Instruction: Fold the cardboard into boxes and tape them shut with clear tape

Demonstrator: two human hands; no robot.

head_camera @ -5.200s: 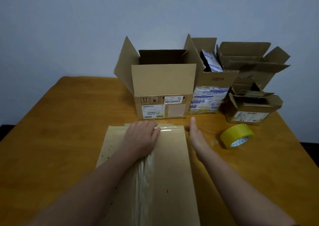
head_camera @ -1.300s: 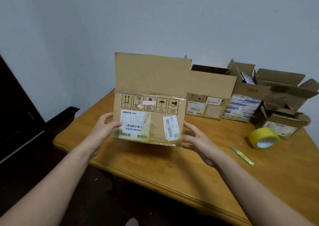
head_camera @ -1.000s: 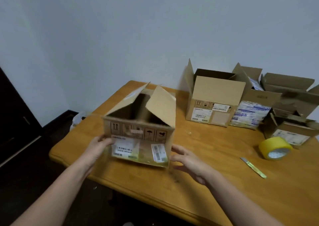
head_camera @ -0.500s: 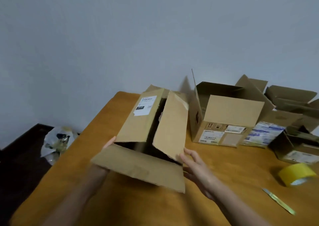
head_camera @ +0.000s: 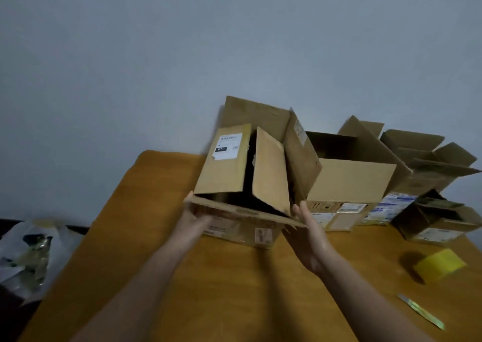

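Left of the bench, a white plastic bag (head_camera: 28, 253) lies on the floor; anything that slides off that edge lands there. Your left hand (head_camera: 194, 217) presses the left wall of the brown cardboard box with white labels (head_camera: 242, 179). That box stands on the orange-brown wooden bench (head_camera: 234, 289), towards its far left side, with its top flaps loose and untaped. The front flap hides that hand's fingers, so I cannot tell whether they curl.

Your right hand (head_camera: 310, 237) is wide, fingers straight, at the box's right corner. A flat-palmed hold gives little purchase, so the box may skew or slip.

The box's right flap leans towards the larger open cardboard box (head_camera: 349, 182) just behind, and a turn could snag the two. The yellow tape roll (head_camera: 439, 263) and the thin green-and-silver blade (head_camera: 420, 313) lie well apart from the work, at the right. Reaching across blind invites a cut.
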